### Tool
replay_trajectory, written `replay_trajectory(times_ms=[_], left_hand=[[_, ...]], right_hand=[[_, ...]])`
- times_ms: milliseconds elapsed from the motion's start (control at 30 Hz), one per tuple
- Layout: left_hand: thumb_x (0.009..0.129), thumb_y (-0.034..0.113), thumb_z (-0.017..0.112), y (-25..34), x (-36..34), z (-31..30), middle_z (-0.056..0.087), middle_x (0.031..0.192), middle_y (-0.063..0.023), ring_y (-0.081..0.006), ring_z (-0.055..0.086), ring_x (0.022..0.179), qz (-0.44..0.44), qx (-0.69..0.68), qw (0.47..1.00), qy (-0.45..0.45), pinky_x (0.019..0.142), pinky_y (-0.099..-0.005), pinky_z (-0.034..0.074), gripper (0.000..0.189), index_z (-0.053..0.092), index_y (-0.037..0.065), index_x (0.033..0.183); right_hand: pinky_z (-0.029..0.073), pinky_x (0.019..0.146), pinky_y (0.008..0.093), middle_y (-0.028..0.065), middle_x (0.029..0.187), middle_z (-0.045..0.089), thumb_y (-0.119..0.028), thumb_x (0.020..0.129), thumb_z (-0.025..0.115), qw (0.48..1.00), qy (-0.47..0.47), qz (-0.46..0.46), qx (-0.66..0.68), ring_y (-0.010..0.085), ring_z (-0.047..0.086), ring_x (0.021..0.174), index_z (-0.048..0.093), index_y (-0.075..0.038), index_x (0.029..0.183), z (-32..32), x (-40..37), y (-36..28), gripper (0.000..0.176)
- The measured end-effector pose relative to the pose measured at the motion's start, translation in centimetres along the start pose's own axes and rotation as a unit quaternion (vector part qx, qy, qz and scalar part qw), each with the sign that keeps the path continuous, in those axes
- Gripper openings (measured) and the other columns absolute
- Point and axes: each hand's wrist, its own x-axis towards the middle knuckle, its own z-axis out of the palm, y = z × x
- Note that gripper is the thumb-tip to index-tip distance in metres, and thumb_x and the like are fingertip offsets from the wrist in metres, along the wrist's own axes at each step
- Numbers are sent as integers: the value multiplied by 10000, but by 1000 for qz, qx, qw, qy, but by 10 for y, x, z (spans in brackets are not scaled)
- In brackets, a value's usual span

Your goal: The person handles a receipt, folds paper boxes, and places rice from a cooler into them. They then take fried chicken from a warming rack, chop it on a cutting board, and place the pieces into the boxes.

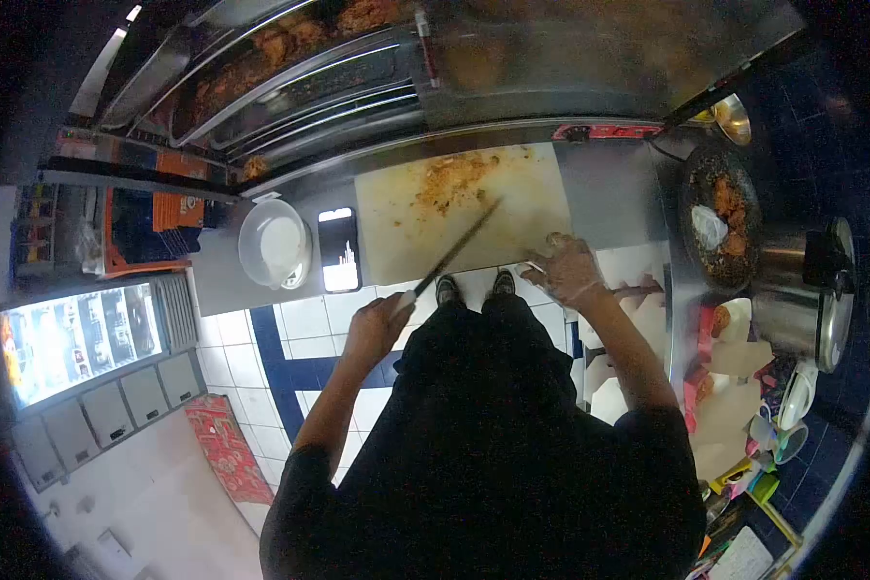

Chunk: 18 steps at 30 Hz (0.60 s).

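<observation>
My left hand is closed round the pale handle of a long dark-bladed knife. The blade slants up and right, its tip over the cutting board. Brown crumbs and food scraps lie scattered on the board's far half. My right hand hovers at the board's near right corner, fingers loosely bent and apart, with nothing visible in them. It seems to wear a thin clear glove. Left of the board lies a phone with a lit screen, and beside it stands a translucent plastic tub.
Behind the board is a metal and glass display case with browned food on racks. To the right are a dark pan holding food, a large steel pot, and open cardboard boxes. A lit fridge stands far left.
</observation>
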Motion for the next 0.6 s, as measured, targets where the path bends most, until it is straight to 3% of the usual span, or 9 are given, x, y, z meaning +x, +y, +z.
replay_trajectory(times_ms=[67,133,267,367,433,467,533,567,600], left_hand=[[925,272,628,4,-3,-12,673,863,-208,-393,661,795,-16,13,1000,18,697,-461,533,285,656,34,1079],[915,284,639,2,-7,-20,668,849,-202,-394,655,781,-16,37,998,47,695,-474,531,282,651,54,1078],[910,297,646,9,-10,-16,668,866,-185,-366,656,750,72,91,993,20,660,-449,538,292,645,82,1108],[901,336,656,13,0,2,666,861,-140,-331,667,729,79,113,990,33,623,-437,553,336,656,112,1151],[881,384,672,18,18,13,660,869,-89,-246,684,734,76,181,979,49,579,-380,557,369,666,138,1156],[877,379,674,12,32,23,653,911,-78,-232,680,752,113,199,970,82,576,-371,557,374,664,143,1168],[873,374,675,6,58,37,647,952,-66,-218,676,770,148,219,957,121,573,-362,557,381,663,149,1180],[871,366,674,7,71,40,636,1017,-71,-232,661,840,139,254,950,121,641,-386,553,399,652,146,1203],[869,358,672,9,79,42,624,1082,-75,-246,646,910,128,289,941,123,709,-409,548,419,641,142,1227]], right_hand=[[417,959,475,148,1196,586,-498,932,507,1000,15,12,19,305,525,1156,588,-237,1310,1,-10,-1,467],[473,880,434,118,1091,633,-404,913,588,984,160,43,69,302,581,1056,669,-176,1187,4,-19,0,365],[510,840,417,152,1079,641,-354,878,637,957,217,114,158,311,611,993,666,-177,1187,15,-32,3,357],[525,784,393,147,1047,659,-332,907,631,904,332,133,233,295,636,910,651,-117,1197,47,-31,9,362],[516,779,397,155,1108,662,-379,958,592,736,303,216,565,280,640,930,643,-74,1245,68,-25,10,422],[516,779,397,155,1108,662,-379,958,592,734,308,215,567,280,640,930,643,-74,1245,55,-25,4,422],[477,903,447,183,1264,596,-539,972,489,563,216,230,763,298,592,1087,504,-25,1379,30,-22,-10,657],[477,903,447,183,1264,596,-539,972,489,565,218,223,764,298,592,1087,504,-25,1379,29,-18,-14,657],[418,974,480,204,1341,528,-600,955,452,479,175,199,837,331,521,1184,418,-23,1430,32,-12,-17,748]])
